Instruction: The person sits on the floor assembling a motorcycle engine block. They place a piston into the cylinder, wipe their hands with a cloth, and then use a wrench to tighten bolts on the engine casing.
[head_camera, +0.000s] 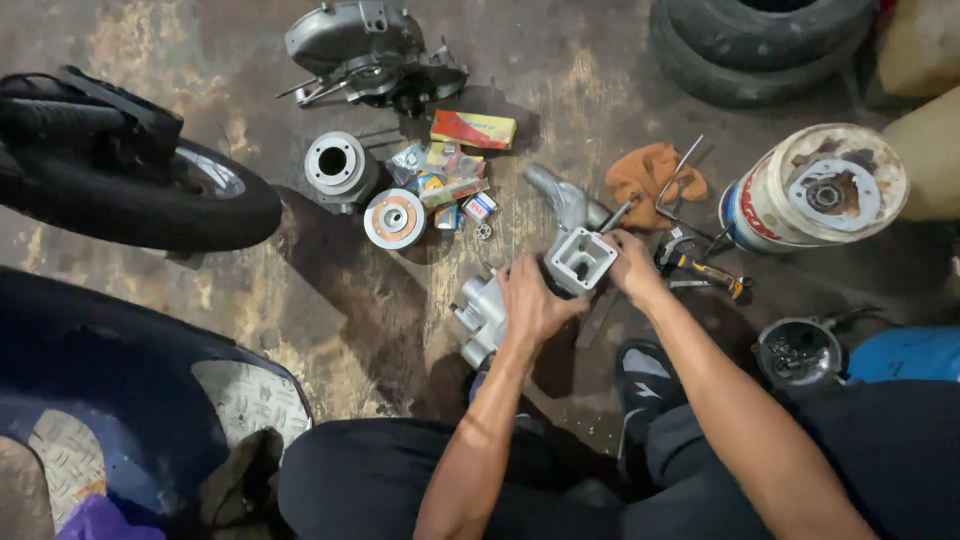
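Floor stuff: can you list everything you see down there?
engine case: 1, silver, centre, held by both hands
engine block: 1, grey, top
cylinder: 1, silver, left of centre
disc: 1, silver and copper, by the cylinder
boxes: several, red, yellow and others, centre
rag: 1, orange, right of centre
bucket: 1, white, right
tyres: 2, black, stacked top right
wheel: 1, black, left
scooter body: 1, dark blue, bottom left
left hand: on the case
right hand: on the case
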